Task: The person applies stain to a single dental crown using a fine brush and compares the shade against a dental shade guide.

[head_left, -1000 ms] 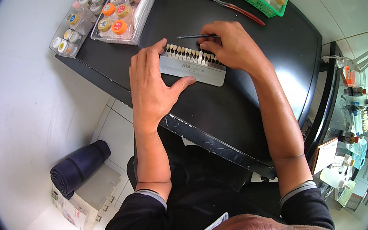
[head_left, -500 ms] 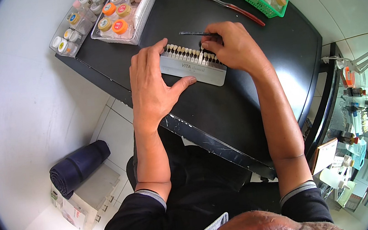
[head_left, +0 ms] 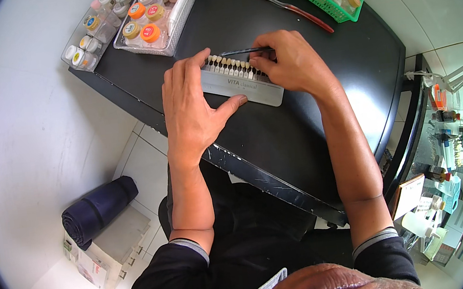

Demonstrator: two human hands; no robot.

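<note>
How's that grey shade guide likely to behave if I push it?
The shade guide looks like a rigid bar, so it would probably slide without bending. Lying broad and low, it seems unlikely to roll. Its slender, tooth-shaped tabs might be fragile or shift if bumped.

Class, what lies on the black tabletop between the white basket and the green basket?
In the head view, a red-handled toothbrush lies there on the black tabletop, closer to the green basket than the white basket.
</note>
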